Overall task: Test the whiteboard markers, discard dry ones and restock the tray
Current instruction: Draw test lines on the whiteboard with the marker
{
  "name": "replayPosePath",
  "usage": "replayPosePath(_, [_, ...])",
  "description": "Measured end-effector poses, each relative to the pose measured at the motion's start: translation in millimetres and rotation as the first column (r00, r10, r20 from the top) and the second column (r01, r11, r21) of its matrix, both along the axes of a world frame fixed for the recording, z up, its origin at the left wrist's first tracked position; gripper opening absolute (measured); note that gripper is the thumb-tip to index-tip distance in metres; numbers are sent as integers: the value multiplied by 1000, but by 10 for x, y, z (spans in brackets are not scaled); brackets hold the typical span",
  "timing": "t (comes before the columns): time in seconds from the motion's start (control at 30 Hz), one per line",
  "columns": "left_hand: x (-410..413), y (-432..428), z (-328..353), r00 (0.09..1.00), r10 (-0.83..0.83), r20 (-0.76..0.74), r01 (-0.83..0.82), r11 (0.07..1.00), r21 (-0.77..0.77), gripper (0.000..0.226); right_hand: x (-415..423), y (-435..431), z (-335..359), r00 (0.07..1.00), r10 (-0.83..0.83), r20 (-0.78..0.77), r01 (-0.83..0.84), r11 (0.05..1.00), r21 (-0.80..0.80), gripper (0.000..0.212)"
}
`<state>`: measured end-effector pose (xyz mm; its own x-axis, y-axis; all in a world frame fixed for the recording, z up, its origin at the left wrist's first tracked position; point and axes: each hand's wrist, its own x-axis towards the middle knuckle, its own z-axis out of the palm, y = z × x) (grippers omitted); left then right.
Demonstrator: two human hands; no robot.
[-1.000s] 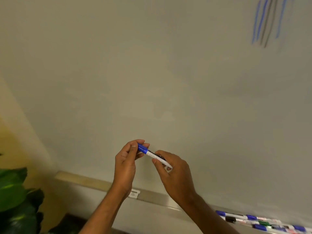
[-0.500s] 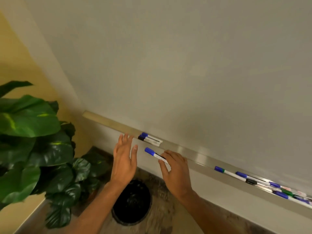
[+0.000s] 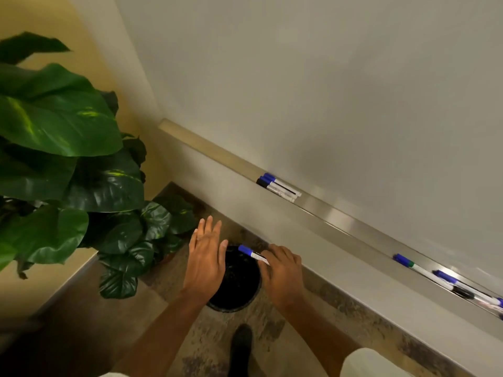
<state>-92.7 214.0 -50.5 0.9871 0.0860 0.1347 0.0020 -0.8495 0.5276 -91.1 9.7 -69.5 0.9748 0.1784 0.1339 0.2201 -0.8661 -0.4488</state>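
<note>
My right hand [image 3: 283,273] pinches a capped blue-capped marker [image 3: 251,253] by its white barrel, holding it over the round black waste bin [image 3: 235,284] on the floor. My left hand [image 3: 205,257] is flat, with its fingers straight, above the bin's left rim, holding nothing. On the metal tray [image 3: 334,216] under the whiteboard [image 3: 326,91] lie three capped markers [image 3: 277,186] to the left. Several more markers [image 3: 446,280] lie at the tray's right end.
A large green-leafed plant [image 3: 68,159] stands at the left by the yellow wall. My dark shoe [image 3: 241,346] is on the mottled floor below the bin. The wall base runs diagonally to the lower right.
The view has tilted down from the board to the floor. My left hand let go of the cap end and opened. My right hand carried the marker down over the bin.
</note>
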Motion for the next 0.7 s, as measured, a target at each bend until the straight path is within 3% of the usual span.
replayPosePath(0.33, [-19,258,-418,998,59,-15,-59,997,-46,57,142,479,-509,998,66,-24,-68,992,-107,36])
replayPosePath(0.47, [7,326,-543,998,62,-18,-63,997,-52,57,264,664,-676,997,58,-58,-64,993,-102,27])
replayPosePath(0.7, [20,418,-714,998,63,-25,-64,997,-33,56,434,795,-859,994,11,-108,-17,998,-56,40])
